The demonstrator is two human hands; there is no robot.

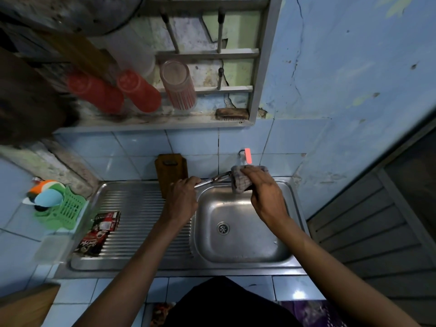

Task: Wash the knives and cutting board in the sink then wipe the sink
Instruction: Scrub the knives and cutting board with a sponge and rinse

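Steel sink (238, 253), set in the tiled counter (77, 293). Over its far rim the right hand (264, 197), knuckles up, holds a checked cloth (240, 181) in a closed grip beneath the tap (245, 159). The left hand (181, 197), fingers curled, grips a metal spout (212, 180). The wooden cutting board (171, 171) stands upright against the wall tiles behind the draining ridges.

head: 1 wide-angle view | from above, facing forward and down | close over sink (240, 232) and bench (77, 291) | wall rack (207, 55) at top | edges curved
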